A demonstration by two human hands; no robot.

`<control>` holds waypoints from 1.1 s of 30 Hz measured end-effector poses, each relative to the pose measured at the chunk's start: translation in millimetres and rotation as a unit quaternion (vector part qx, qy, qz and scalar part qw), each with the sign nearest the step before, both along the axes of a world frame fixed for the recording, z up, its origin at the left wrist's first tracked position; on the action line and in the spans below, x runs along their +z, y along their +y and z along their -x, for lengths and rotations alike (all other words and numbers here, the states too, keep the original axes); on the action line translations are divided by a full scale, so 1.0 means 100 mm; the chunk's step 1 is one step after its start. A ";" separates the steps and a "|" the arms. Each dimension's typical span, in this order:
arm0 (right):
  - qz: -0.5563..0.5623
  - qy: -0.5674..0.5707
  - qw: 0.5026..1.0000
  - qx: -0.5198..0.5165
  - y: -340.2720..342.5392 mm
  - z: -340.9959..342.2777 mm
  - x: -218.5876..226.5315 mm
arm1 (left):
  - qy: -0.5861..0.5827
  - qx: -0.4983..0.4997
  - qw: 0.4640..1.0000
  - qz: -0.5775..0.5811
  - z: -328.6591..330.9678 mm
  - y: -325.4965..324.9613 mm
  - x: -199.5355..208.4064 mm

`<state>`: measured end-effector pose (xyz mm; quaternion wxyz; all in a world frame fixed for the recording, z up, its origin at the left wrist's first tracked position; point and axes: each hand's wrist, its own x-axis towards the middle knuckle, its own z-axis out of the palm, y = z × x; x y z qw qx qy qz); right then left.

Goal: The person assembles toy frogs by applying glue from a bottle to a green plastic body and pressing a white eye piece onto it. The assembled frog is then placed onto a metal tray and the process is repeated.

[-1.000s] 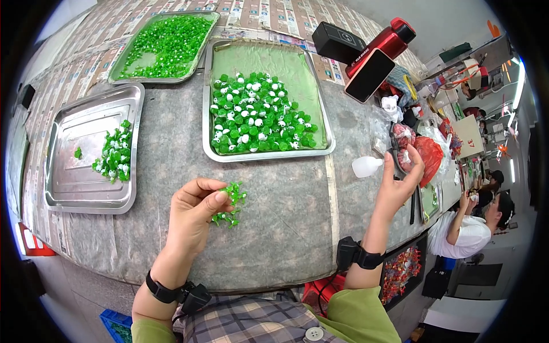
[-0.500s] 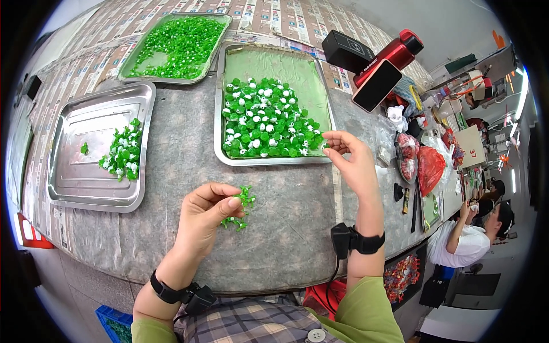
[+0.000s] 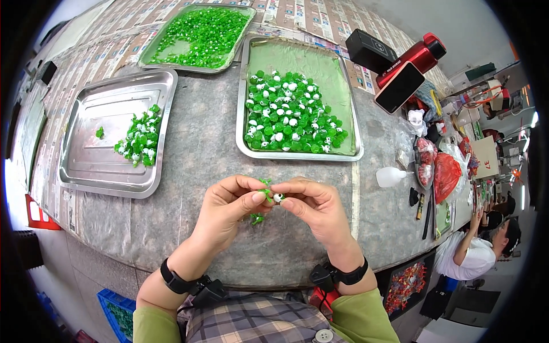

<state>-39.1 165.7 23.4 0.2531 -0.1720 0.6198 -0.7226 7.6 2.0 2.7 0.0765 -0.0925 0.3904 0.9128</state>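
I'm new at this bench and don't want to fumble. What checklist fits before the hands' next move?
1. Left hand has a green piece at its fingertips: ok.
2. Right hand pinches a white bead: ok.
3. Piece and bead fully joined: cannot tell; fingers partly cover them.
4. Lower green bits resting on the table, not held: cannot tell.
5. White bottle apart from both hands: ok, it's off to the right.
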 end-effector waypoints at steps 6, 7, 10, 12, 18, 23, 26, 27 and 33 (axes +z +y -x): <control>0.041 -0.079 0.995 -0.050 -0.02 -0.04 0.02 | -0.020 0.001 1.000 0.008 0.01 -0.01 -0.02; 0.042 -0.079 0.995 -0.051 -0.02 -0.05 0.01 | -0.019 0.002 1.000 0.020 0.00 -0.01 -0.03; 0.061 -0.054 0.995 -0.064 -0.01 -0.06 -0.02 | -0.019 0.004 0.999 0.041 0.00 0.00 -0.03; 0.069 -0.051 0.994 -0.064 0.00 -0.06 -0.02 | -0.020 0.004 0.999 0.050 0.01 0.01 -0.03; -0.012 -0.021 0.998 -0.065 -0.03 -0.08 0.01 | 0.000 0.007 0.997 0.080 0.00 0.02 -0.03; -0.038 -0.045 0.997 -0.052 0.02 -0.08 -0.01 | 0.149 0.056 0.912 0.379 0.00 0.03 0.01; -0.020 -0.084 0.995 -0.038 0.03 -0.06 0.02 | 0.191 0.050 0.876 0.440 -0.01 0.01 0.05; -0.010 -0.100 0.994 -0.032 0.03 -0.05 0.03 | 0.191 0.050 0.876 0.440 0.00 0.01 0.04; -0.026 -0.094 0.995 0.003 0.05 -0.02 0.01 | 0.288 0.072 0.790 0.537 0.02 0.00 0.04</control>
